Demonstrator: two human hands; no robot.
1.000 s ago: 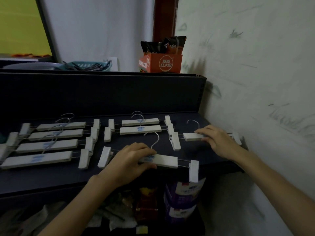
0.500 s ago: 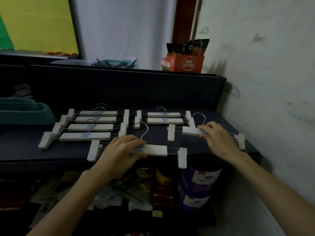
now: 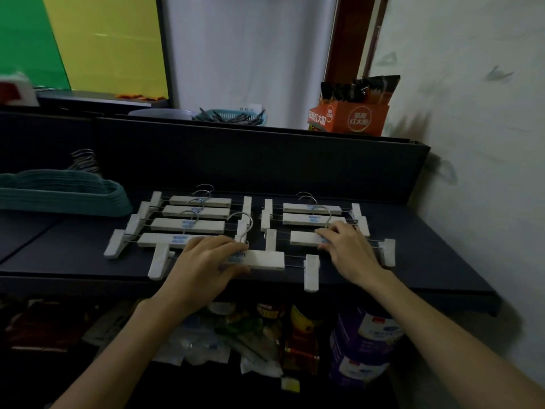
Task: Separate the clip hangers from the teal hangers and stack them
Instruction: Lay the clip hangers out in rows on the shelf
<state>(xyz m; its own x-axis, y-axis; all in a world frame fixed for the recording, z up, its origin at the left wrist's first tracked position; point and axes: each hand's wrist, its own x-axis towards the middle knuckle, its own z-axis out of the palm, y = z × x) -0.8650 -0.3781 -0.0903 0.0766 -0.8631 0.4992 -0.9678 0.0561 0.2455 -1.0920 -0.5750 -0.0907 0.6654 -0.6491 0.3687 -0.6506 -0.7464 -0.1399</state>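
Item: clip hanger, front row [image 3: 259, 259]. White bar with a wire hook and a clip at each end, lying flat at the near edge of the dark tabletop [image 3: 59, 261], lower centre of the frame. Long axis runs left to right across the picture; the hook points away, toward the top of the frame. Left hand [image 3: 206, 261] rests on its left half, fingers curled over the bar and gripping it.

Item: clip hanger, right group [image 3: 303, 238]. Same axis, hook also pointing away. Right hand [image 3: 348, 249] lies on its right half, fingers bent down onto the bar; whether they truly pinch it cannot be told.

Item: two laid-out sets of clip hangers, a left set [image 3: 188, 225] and a right set [image 3: 312, 214], all parallel, hooks to the rear.

Item: teal hangers [image 3: 65, 193], already stacked, left edge of the frame, well apart from the white ones.

Change noted: over the last second both hangers have kept their places under the hands; mainly the view has swung left, bringing the teal stack in. Judgement: separation looks done; gathering the clip hangers into a stack remains.
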